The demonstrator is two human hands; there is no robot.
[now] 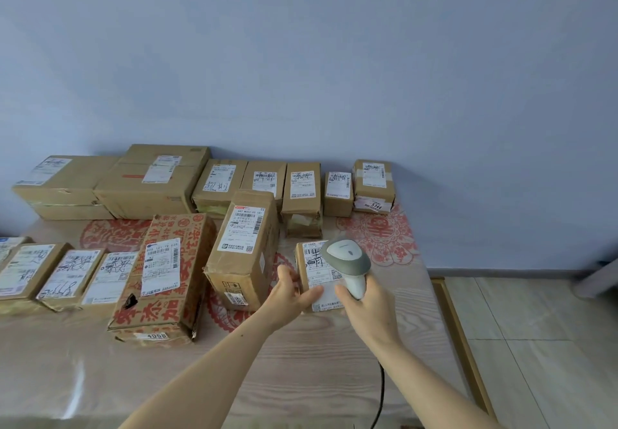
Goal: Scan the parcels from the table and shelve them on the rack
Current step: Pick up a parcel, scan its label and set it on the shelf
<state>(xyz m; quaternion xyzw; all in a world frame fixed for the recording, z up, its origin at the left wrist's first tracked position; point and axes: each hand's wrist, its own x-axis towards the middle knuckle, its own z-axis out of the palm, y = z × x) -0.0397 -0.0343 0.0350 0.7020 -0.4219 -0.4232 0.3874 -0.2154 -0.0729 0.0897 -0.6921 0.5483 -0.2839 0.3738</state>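
Observation:
A small brown parcel (317, 269) with a white label lies near the table's right side. My left hand (289, 290) grips its left edge, thumb across the label's lower part. My right hand (363, 301) holds the handle of a grey and white barcode scanner (349, 258), whose head hangs just above the parcel's label. A black cable (381, 392) runs down from the scanner. No rack is in view.
Several cardboard parcels cover the table (301, 345): a row along the blue wall (301, 188), a tall box (247, 244) left of my hands, a red-printed box (167, 271), small ones at far left (67, 271). Tiled floor (535, 345) lies right of the table's edge.

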